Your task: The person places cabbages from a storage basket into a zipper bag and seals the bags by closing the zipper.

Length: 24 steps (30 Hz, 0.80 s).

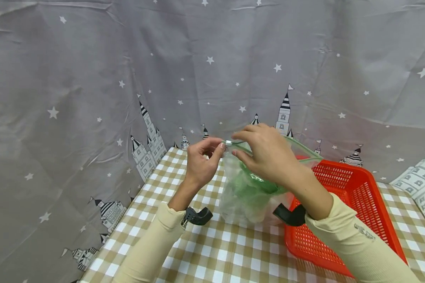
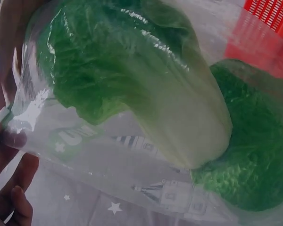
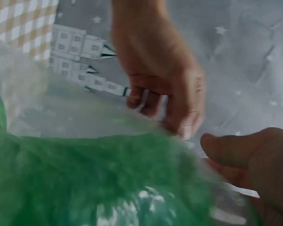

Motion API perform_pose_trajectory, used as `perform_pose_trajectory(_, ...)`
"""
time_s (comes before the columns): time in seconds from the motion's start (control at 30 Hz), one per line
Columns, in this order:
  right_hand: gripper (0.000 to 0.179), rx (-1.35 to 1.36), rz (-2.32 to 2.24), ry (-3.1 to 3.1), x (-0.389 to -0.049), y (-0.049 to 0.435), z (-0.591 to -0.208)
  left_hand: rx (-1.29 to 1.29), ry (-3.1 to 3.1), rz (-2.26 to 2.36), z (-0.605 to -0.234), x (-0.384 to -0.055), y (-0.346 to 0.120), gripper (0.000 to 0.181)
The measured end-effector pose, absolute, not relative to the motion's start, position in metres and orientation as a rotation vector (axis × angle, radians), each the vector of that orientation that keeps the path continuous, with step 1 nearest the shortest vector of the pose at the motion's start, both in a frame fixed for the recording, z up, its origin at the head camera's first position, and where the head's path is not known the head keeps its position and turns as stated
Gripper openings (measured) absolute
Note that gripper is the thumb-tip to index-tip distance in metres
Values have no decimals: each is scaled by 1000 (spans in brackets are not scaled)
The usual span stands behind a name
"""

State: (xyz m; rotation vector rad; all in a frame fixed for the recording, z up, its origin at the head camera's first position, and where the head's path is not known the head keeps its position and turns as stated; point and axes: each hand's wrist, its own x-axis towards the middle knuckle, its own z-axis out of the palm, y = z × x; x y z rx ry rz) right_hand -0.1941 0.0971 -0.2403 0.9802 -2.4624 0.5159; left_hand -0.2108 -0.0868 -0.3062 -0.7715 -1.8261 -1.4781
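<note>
A clear plastic zip bag [image 1: 230,196] with a green seal edge hangs upright over the table. Inside it are leafy green cabbages with pale stalks, one cabbage [image 2: 179,108] large in the left wrist view. My left hand [image 1: 202,160] pinches the bag's upper left corner, right beside a white zip slider [image 1: 228,143]. Across the bag's mouth, my right hand [image 1: 267,151] has thumb and forefinger apart, just right of the slider. In the right wrist view its thumb [image 3: 236,148] lies close to the bag's edge; the other fingers are partly hidden.
A red perforated plastic basket [image 1: 385,220] stands at the right, partly behind the bag and right forearm. The table wears a brown-and-white checked cloth [image 1: 205,257]. A grey curtain [image 1: 184,51] with stars and castles rises behind and to the left.
</note>
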Motion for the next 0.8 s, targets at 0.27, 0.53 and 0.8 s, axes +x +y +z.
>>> perform_pose_trajectory(0.27, 19, 898, 840, -2517, -211, 85, -246, -799, -1803, -1611, -311, -214, -87, 6)
perform_pose_trajectory(0.53, 16, 875, 1166, -2494, -220, 86, -262, -796, -1736, -1586, -316, -213, -88, 4)
perform_pose_trajectory(0.8, 11, 785, 1216, -2491, -223, 85, -273, -699, -1793, -1556, -318, -212, -87, 5)
